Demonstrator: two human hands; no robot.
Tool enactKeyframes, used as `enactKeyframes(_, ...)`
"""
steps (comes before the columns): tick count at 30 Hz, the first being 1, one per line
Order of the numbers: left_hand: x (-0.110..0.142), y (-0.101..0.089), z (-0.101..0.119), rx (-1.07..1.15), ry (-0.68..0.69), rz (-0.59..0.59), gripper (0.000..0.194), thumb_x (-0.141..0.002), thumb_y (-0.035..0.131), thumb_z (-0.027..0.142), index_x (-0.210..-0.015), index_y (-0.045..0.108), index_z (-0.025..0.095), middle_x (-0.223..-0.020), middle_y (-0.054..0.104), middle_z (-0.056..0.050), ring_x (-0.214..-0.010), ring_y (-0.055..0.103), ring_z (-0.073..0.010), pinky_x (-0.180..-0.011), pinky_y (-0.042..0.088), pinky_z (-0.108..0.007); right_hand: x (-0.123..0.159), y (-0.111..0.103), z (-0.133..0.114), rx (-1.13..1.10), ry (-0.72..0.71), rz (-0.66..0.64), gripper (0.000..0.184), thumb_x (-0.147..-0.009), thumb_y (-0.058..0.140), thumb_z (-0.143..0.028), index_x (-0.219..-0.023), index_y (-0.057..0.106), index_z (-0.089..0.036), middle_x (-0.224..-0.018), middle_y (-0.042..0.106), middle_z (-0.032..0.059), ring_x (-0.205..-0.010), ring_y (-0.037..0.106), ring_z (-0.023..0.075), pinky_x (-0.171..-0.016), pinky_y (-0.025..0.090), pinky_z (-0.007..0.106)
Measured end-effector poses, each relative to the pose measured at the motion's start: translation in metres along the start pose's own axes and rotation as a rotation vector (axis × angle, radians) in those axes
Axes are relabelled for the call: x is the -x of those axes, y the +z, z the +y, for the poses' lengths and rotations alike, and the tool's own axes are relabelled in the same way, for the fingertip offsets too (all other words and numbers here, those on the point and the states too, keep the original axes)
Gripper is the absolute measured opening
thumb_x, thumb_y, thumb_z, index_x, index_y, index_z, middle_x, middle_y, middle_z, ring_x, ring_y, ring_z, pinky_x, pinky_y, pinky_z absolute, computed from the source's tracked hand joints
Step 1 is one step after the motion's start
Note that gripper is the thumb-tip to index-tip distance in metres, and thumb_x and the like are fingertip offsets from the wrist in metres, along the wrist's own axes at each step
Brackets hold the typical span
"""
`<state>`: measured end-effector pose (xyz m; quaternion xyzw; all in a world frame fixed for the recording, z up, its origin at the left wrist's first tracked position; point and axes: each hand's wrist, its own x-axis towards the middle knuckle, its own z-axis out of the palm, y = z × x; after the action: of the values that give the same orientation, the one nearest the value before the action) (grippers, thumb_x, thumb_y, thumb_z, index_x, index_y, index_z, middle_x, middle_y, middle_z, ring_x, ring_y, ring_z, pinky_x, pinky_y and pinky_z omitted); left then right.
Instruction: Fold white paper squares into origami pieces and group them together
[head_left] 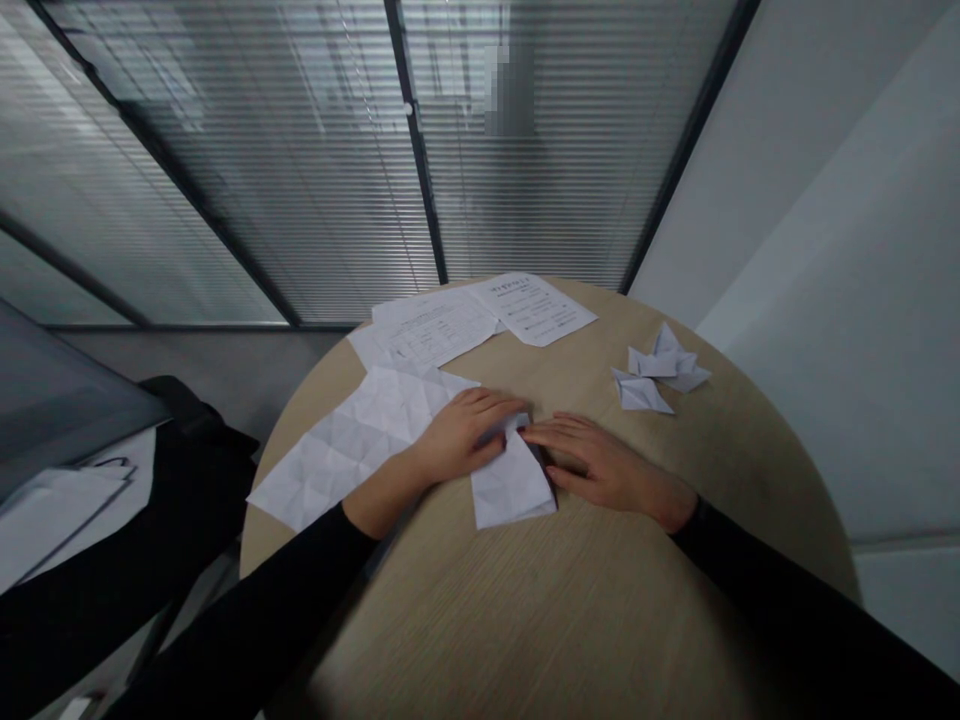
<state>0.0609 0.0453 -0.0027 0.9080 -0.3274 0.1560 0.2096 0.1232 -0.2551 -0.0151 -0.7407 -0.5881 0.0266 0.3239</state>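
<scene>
My left hand lies over the upper end of a folded white paper, its fingers pressing on the paper. My right hand rests flat on the round wooden table, its fingertips touching the paper's top edge. A large creased white sheet lies to the left, beside my left wrist. Farther away are several printed pages. Two folded paper shapes sit at the table's right side. The part of the folded paper under my left hand is hidden.
A dark bag and white sheets sit low on the left, beyond the table edge. Behind the table stands a glass partition with blinds, and a white wall rises on the right.
</scene>
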Motion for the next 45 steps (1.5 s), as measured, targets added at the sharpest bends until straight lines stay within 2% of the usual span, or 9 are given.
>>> enactKeyframes(4, -0.002, -0.001, -0.001, -0.027, -0.005, 0.018, 0.039, -0.107, 0.062, 0.028, -0.146, 0.068, 0.024, -0.135, 0.081, -0.01, -0.125, 0.073, -0.031, -0.116, 0.055, -0.053, 0.0, 0.002, 0.002, 0.022, -0.009, 0.006, 0.066, -0.108, 0.073, -0.031, -0.171, 0.055, -0.036, -0.167, 0.07, 0.0078, -0.153, 0.067, 0.032, -0.134, 0.046, 0.063)
enactKeyframes(9, -0.001, -0.005, 0.0, -0.105, -0.061, 0.063, 0.015, -0.109, 0.061, 0.029, -0.115, 0.074, 0.023, -0.113, 0.08, -0.009, -0.11, 0.072, -0.0286, -0.101, 0.055, -0.047, -0.002, 0.0, 0.001, 0.092, 0.008, -0.03, 0.05, -0.105, 0.073, -0.028, -0.155, 0.071, -0.034, -0.161, 0.075, 0.0075, -0.148, 0.07, 0.0306, -0.134, 0.045, 0.062)
enactKeyframes(14, 0.003, -0.009, -0.002, -0.161, -0.059, 0.15, 0.014, -0.11, 0.061, 0.031, -0.111, 0.073, 0.025, -0.116, 0.079, -0.009, -0.109, 0.072, -0.0275, -0.098, 0.053, -0.047, -0.001, -0.006, 0.0, 0.174, 0.05, -0.01, 0.044, -0.102, 0.074, -0.026, -0.145, 0.077, -0.035, -0.156, 0.078, 0.0055, -0.143, 0.073, 0.0308, -0.133, 0.045, 0.065)
enactKeyframes(19, 0.005, -0.012, -0.005, -0.165, -0.089, 0.23, 0.011, -0.107, 0.064, 0.031, -0.112, 0.071, 0.024, -0.113, 0.077, -0.009, -0.108, 0.072, -0.0283, -0.098, 0.054, -0.047, 0.002, -0.019, 0.01, 0.273, 0.104, 0.103, 0.017, -0.11, 0.067, -0.028, -0.113, 0.084, -0.031, -0.127, 0.089, 0.0049, -0.121, 0.082, 0.0307, -0.128, 0.049, 0.065)
enactKeyframes(26, 0.004, -0.008, -0.016, -0.289, -0.189, 0.086, 0.028, -0.096, 0.063, 0.006, -0.104, 0.081, 0.026, -0.118, 0.082, -0.007, -0.113, 0.069, -0.0305, -0.106, 0.054, -0.052, 0.013, -0.036, 0.028, 0.419, 0.204, 0.176, 0.02, -0.108, 0.071, -0.034, -0.09, 0.08, -0.028, -0.094, 0.085, 0.0053, -0.095, 0.079, 0.0317, -0.109, 0.059, 0.06)
enactKeyframes(30, 0.005, -0.008, -0.02, -0.257, -0.188, 0.059, 0.037, -0.093, 0.059, 0.001, -0.101, 0.084, 0.027, -0.12, 0.085, -0.004, -0.116, 0.071, -0.0303, -0.111, 0.054, -0.055, 0.016, -0.03, 0.033, 0.481, 0.229, 0.205, 0.014, -0.105, 0.076, -0.039, -0.11, 0.082, -0.028, -0.111, 0.086, 0.0093, -0.108, 0.079, 0.0361, -0.117, 0.056, 0.065)
enactKeyframes(35, 0.002, -0.007, -0.007, -0.025, 0.006, 0.0, 0.03, -0.109, 0.061, 0.025, -0.134, 0.078, 0.023, -0.144, 0.08, -0.011, -0.129, 0.074, -0.0307, -0.115, 0.058, -0.054, 0.014, -0.016, 0.033, 0.497, 0.253, 0.183, 0.053, -0.103, 0.081, -0.051, -0.148, 0.069, -0.025, -0.14, 0.08, 0.0167, -0.129, 0.075, 0.043, -0.122, 0.054, 0.07)
enactKeyframes(40, -0.001, -0.004, 0.0, 0.112, 0.092, -0.134, 0.039, -0.114, 0.064, 0.039, -0.15, 0.072, 0.024, -0.151, 0.077, -0.013, -0.138, 0.074, -0.0308, -0.119, 0.06, -0.053, 0.014, -0.013, 0.033, 0.464, 0.251, 0.174, 0.063, -0.103, 0.082, -0.053, -0.156, 0.062, -0.025, -0.145, 0.078, 0.0179, -0.134, 0.073, 0.0444, -0.127, 0.049, 0.074)
enactKeyframes(45, -0.001, -0.004, -0.002, 0.099, 0.082, -0.125, 0.037, -0.112, 0.066, 0.037, -0.147, 0.074, 0.025, -0.152, 0.078, -0.011, -0.139, 0.075, -0.0308, -0.12, 0.06, -0.053, 0.015, -0.01, 0.038, 0.37, 0.287, 0.27, 0.062, -0.097, 0.088, -0.049, -0.149, 0.065, -0.026, -0.135, 0.077, 0.017, -0.13, 0.072, 0.0445, -0.114, 0.06, 0.068)
